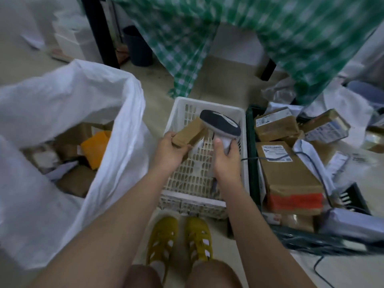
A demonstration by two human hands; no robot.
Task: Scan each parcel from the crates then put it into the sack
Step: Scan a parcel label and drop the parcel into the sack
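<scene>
The pale floor [342, 271] is occupied by a white sack [52, 204], a white crate [207, 113] beside it, a dark green crate [252, 163] and loose parcels [326, 125].

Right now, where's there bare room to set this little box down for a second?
The white crate is nearly bare, though both hands work above it: the left hand holds the small box, the right hand the scanner. Bare floor lies between sack and crate. The green crate is piled with parcels.
</scene>
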